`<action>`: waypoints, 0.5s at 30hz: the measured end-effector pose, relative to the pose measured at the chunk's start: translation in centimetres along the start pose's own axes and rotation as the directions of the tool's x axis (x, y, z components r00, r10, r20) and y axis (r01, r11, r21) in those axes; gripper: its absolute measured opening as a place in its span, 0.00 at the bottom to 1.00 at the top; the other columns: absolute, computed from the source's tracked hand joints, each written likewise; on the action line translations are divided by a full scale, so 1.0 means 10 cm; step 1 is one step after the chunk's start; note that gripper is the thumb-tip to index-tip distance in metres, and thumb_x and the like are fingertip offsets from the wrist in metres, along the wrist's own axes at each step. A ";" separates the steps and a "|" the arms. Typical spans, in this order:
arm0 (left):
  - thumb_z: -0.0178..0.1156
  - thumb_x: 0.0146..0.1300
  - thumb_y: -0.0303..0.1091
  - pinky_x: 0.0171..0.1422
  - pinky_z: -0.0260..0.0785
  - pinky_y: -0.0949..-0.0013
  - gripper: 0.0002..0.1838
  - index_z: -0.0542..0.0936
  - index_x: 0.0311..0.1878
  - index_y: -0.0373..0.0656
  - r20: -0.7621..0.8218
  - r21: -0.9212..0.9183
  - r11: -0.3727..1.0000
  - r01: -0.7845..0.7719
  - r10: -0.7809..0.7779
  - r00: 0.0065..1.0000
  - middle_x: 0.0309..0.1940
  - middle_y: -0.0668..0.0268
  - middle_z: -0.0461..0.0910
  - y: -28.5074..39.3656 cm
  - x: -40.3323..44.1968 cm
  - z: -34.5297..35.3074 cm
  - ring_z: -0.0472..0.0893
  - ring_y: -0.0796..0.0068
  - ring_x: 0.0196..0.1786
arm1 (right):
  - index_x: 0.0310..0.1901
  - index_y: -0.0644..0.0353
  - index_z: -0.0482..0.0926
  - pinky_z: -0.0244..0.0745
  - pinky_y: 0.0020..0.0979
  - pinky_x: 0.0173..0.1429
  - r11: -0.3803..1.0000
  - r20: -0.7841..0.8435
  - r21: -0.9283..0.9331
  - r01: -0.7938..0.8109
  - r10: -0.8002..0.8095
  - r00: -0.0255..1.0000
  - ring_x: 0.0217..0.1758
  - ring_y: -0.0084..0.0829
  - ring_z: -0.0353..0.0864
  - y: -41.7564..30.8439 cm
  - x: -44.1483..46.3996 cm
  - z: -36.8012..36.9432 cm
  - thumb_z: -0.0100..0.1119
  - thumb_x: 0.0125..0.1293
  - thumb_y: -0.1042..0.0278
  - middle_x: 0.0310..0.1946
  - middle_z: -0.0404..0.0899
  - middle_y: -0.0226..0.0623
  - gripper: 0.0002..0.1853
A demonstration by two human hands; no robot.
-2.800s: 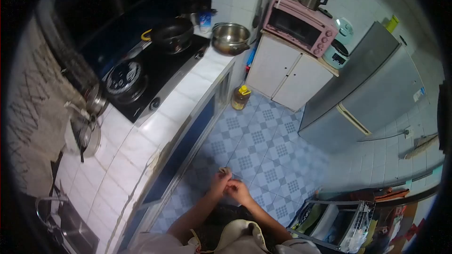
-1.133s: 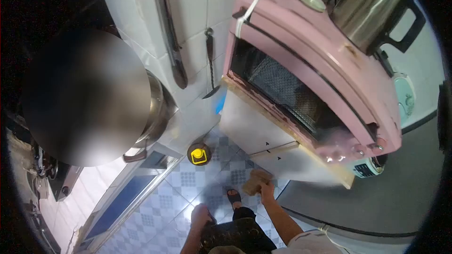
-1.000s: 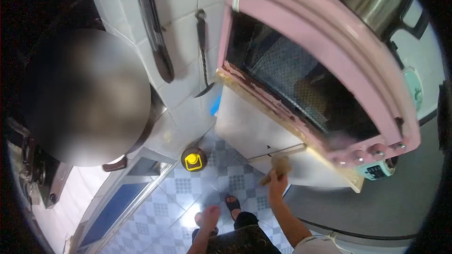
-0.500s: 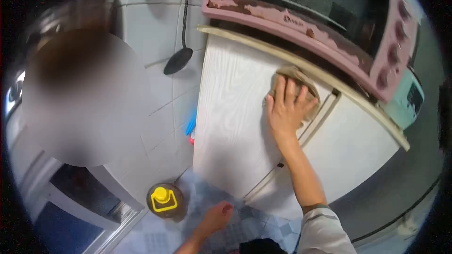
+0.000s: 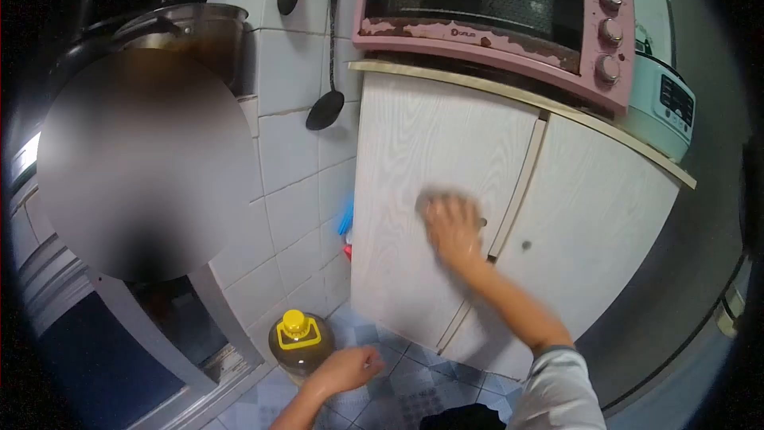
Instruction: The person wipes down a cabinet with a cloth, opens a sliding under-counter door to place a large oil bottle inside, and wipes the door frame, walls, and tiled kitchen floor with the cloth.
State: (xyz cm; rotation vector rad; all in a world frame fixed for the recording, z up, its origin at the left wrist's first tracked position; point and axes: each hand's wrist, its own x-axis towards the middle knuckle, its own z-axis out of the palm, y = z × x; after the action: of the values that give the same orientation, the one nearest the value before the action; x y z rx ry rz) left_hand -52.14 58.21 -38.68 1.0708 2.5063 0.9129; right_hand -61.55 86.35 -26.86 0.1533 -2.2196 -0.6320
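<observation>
My right hand (image 5: 455, 231) presses a brownish cloth (image 5: 430, 197) flat against the left door of a white wood-grain cabinet (image 5: 414, 135). Motion blurs this hand, and its fingers cover most of the cloth. Lower down, my left hand (image 5: 350, 368) hangs in the air with curled fingers and nothing visible in them. It is nearest to a large jug (image 5: 298, 358) with a yellow cap and handle, which stands on the tiled floor.
A pink toaster oven (image 5: 485, 40) with peeling paint and a pale green appliance (image 5: 664, 107) sit on the cabinet top. A black ladle (image 5: 326, 109) hangs on the tiled wall. At the left is a metal pot (image 5: 215, 40); a grey surface (image 5: 684, 271) borders the right.
My right hand has slid the cloth down and left across the door, away from the top edge. My left hand has shifted slightly left. The camera view has turned too.
</observation>
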 end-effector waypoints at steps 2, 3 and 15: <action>0.57 0.64 0.47 0.45 0.72 0.56 0.17 0.78 0.44 0.41 0.044 0.056 0.998 0.025 -0.028 0.999 0.36 0.53 0.82 -0.13 -0.04 0.04 0.81 0.50 0.41 | 0.69 0.49 0.61 0.47 0.56 0.72 0.991 -0.183 -0.098 -0.095 0.076 0.980 0.71 0.44 0.55 0.28 0.61 -0.18 0.53 0.63 0.54 0.66 0.61 0.36 0.32; 0.57 0.64 0.47 0.45 0.72 0.56 0.17 0.78 0.44 0.41 0.047 0.046 0.998 0.044 -0.046 0.998 0.36 0.53 0.82 -0.13 -0.06 0.06 0.81 0.50 0.41 | 0.68 0.48 0.62 0.47 0.59 0.72 0.987 -0.330 -0.124 -0.105 0.059 0.942 0.70 0.43 0.56 0.37 0.90 -0.23 0.55 0.62 0.53 0.66 0.62 0.35 0.32; 0.57 0.64 0.45 0.47 0.72 0.55 0.19 0.78 0.47 0.38 0.085 -0.024 0.990 0.141 -0.139 0.987 0.39 0.51 0.82 -0.50 -0.16 0.33 0.81 0.50 0.42 | 0.70 0.53 0.58 0.49 0.46 0.74 0.984 -0.068 0.001 0.180 -0.179 0.981 0.70 0.34 0.56 -1.37 0.36 1.30 0.51 0.60 0.65 0.63 0.63 0.34 0.34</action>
State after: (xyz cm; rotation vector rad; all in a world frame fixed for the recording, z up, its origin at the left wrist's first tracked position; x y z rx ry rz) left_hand -52.31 55.89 -44.43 0.8912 2.4561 0.8460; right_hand -74.82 78.42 -38.23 0.3769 -2.1585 -0.7058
